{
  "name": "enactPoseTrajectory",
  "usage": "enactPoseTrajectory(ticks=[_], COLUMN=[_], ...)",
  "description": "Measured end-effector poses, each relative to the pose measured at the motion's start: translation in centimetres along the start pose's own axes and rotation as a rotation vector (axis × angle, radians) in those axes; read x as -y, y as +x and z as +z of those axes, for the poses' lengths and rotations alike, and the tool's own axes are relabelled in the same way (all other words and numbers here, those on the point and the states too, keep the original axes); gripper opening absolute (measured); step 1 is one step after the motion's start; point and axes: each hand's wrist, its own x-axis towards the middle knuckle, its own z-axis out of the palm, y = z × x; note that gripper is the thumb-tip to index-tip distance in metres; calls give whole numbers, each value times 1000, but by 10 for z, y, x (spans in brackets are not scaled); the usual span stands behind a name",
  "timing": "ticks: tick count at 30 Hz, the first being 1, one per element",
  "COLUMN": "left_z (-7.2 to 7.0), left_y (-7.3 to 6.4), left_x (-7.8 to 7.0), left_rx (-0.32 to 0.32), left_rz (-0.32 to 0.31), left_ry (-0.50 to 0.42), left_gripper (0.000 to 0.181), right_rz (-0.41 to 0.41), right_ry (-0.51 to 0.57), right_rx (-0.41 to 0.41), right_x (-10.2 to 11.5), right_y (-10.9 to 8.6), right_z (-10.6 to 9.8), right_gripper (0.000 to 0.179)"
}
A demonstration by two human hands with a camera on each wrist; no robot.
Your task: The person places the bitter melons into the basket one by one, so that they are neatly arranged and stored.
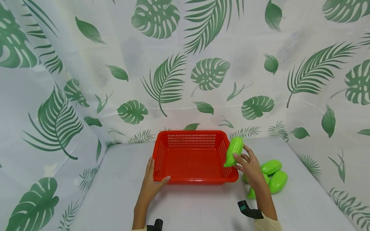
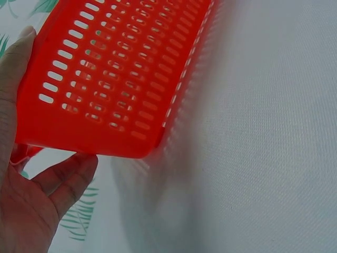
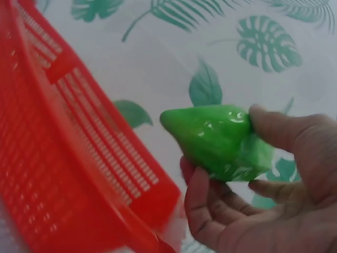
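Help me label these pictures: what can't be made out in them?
Head view: loose green fruits, partly hidden by the right forearm; exact number unsure.
Left wrist view: basket, cut off by the top edge; left hand, by the left edge.
Right wrist view: right hand, cut off by the right edge; held fruit's fine surface, blurred.

In the middle of the counter [image 1: 199, 208], a basket [image 1: 193, 180]; behind it, hanging cloth [image 1: 185, 121]. At its left, left fingers [image 1: 148, 166]. Near its right rim, one fruit [image 1: 234, 149] in right fingers [image 3: 199, 203]; farther right, several fruits [image 1: 278, 182].
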Motion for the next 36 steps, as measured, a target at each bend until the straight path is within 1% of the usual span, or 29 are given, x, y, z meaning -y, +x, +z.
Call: enactPoseTrajectory(ticks=[4, 11, 17, 21, 23, 27, 31, 33, 36], left_z=[-1, 1, -1, -1, 0, 1, 1, 2, 5], left_y=[1, 2, 5, 6, 6, 4, 2, 2, 2], left_x=[1, 3, 2, 2, 3, 6, 8, 8, 10], left_rx=[1, -2, -12, -18, -20, -26, -36, -36, -27], left_rz=[0, 1, 3, 11, 13, 16, 16, 18, 19], left_ry=[-4, -12, -12, -21, -21, -19, -37, -45, -45], left_gripper=[107, 109, 109, 108, 107, 107, 105, 105, 105], right_rz=[51, 81, 85, 113, 134, 176, 189, 197, 215], right_ry=[-57, -137, -137, -104, -106, -156, -197, -202, -247], right_rx=[70, 176, 261, 306, 310, 317, 362, 394, 428], right_x=[7, 24, 32, 31, 29, 26, 21, 16, 8], right_y=[14, 35, 56, 69, 74, 81, 87, 90, 96], right_z=[17, 47, 73, 92, 102, 126, 148, 157, 169], right_gripper=[85, 84, 77, 72, 68, 65, 64, 56, 38])
